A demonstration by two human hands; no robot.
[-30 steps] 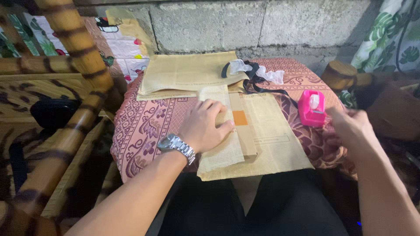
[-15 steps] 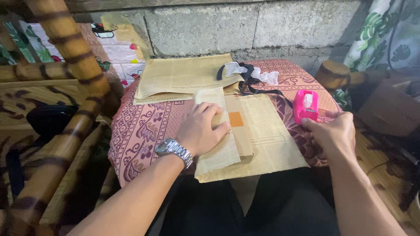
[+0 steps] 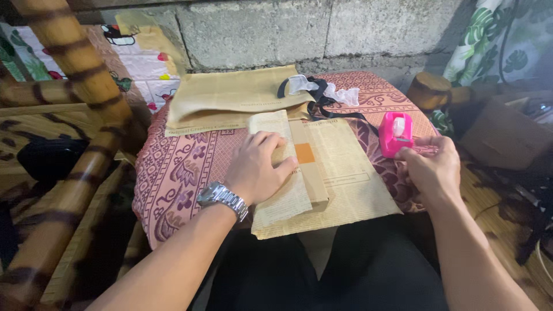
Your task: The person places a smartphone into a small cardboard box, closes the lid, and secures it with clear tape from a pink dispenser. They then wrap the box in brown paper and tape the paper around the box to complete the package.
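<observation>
My left hand (image 3: 256, 170), with a silver wristwatch (image 3: 222, 198), lies flat on a flap of tan printed paper (image 3: 282, 203). It presses the flap over a flat brown box (image 3: 315, 179) with an orange label. The box rests on a larger sheet of the same paper (image 3: 351, 178). My right hand (image 3: 433, 170) is at the table's right edge, its fingertips pinched together just in front of a pink tape dispenser (image 3: 394, 133). Whether a strip of tape is between those fingers I cannot tell.
A patterned pink cloth (image 3: 178, 167) covers the small table. Folded tan paper sheets (image 3: 230, 95) and a black strap with white plastic (image 3: 322, 95) lie at the back. A bamboo chair frame (image 3: 80, 115) stands left, a wooden post (image 3: 429, 91) and cardboard box (image 3: 507, 135) right, a block wall (image 3: 288, 29) behind.
My right hand has come in from the right edge to the front of the pink dispenser and pinched its fingers. The left hand stays pressed on the flap. The view has shifted slightly.
</observation>
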